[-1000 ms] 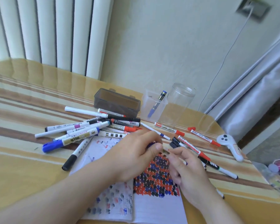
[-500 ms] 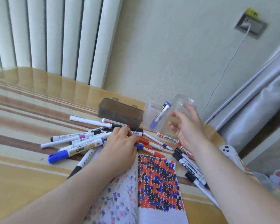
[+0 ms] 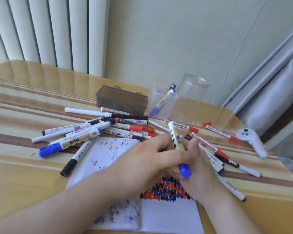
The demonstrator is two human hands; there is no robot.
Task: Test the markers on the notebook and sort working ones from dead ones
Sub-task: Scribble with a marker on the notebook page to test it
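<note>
An open notebook (image 3: 108,152) lies before me, its right page full of red, blue and black scribbles. Over it my left hand (image 3: 147,159) and my right hand (image 3: 198,168) both grip one blue-capped marker (image 3: 177,139). The marker stands nearly upright, cap end down by my right palm. A heap of several markers (image 3: 95,130) lies behind the notebook, and more markers (image 3: 213,149) lie to its right. A clear square cup (image 3: 166,102) at the back holds two blue markers.
A dark smoky plastic box (image 3: 122,98) sits behind the heap. An empty clear jar (image 3: 193,88) stands to the right of the cup. A white controller (image 3: 252,141) lies near the table's right edge. A grey curtain hangs at far right.
My right hand has come back from the clear cup to the notebook. My left hand has lifted a blue-capped marker out of the heap, and both hands now hold it.
</note>
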